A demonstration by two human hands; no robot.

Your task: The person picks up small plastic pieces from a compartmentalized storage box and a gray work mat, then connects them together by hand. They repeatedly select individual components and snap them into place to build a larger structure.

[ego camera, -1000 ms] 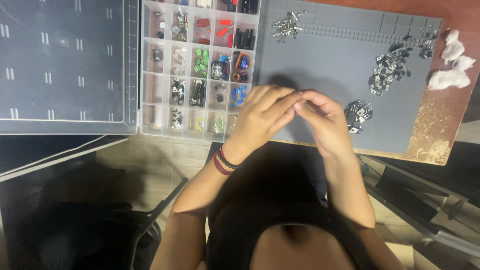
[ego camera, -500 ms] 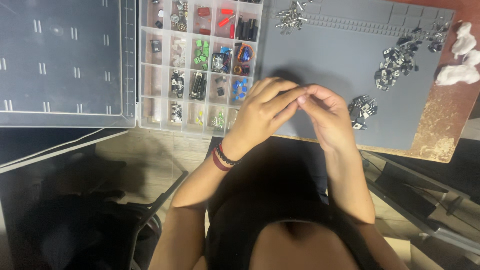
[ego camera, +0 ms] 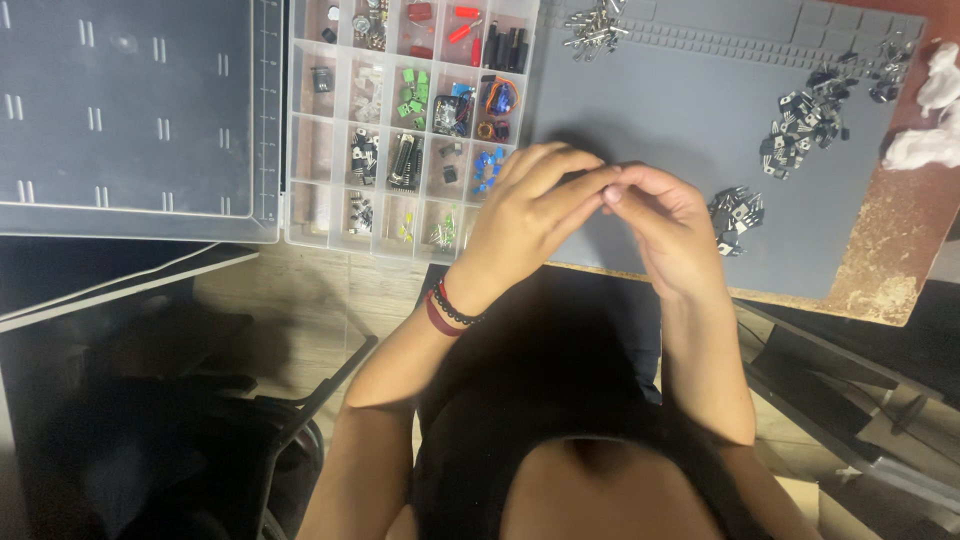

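Left hand (ego camera: 535, 215) and right hand (ego camera: 672, 228) pinch something, perhaps hidden.

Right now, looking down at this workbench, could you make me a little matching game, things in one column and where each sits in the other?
Things:
1. compartment box
2. grey mat
3. white wads
4. bead bracelets

Places:
A. on the left wrist
B. far right edge of the table
C. under the two hands
D. left of the mat, holding small coloured parts

Pairs: 1-D, 2-C, 3-B, 4-A
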